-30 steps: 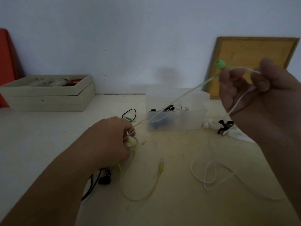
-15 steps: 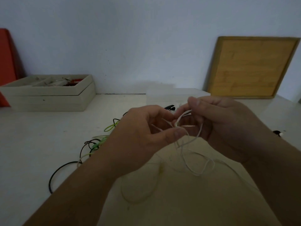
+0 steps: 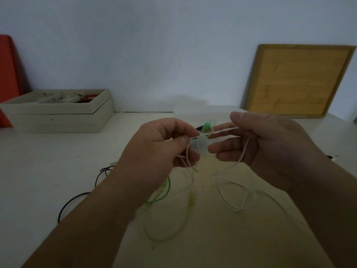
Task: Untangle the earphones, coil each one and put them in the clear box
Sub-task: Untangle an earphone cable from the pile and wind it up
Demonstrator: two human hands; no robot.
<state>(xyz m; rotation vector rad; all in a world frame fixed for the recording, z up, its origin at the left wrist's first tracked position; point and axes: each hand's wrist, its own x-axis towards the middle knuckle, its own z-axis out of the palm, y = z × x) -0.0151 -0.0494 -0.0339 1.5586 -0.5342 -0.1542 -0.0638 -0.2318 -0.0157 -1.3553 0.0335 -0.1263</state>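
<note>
Holding a tangle above the table [image 3: 38,171] in the head view, both hands are raised side by side in front of the clear box [image 3: 193,111], which stands at the back near the wall and is mostly hidden behind them. The left hand [image 3: 160,149] pinches the white cord [image 3: 222,130] between thumb and forefinger, its other fingers curled under. The right hand [image 3: 260,144] grips the same cord a little farther along, thumb on top and fingers loosely bent. The cord runs nearly straight between the two hands. It then drops across the right palm to loose loops on the table. A green bud [image 3: 207,125] sticks up just above the cord between the hands. The green cord [image 3: 169,185] hangs from under the left fingers and lies in loops on the table, its plug [image 3: 191,200] dangling below the hands. A black cord [image 3: 77,200] curls on the table by the left forearm. A beige tray [image 3: 58,117] sits at the back left beside a red panel [image 3: 7,74], and a wooden board [image 3: 297,80] leans on the wall at the right.
</note>
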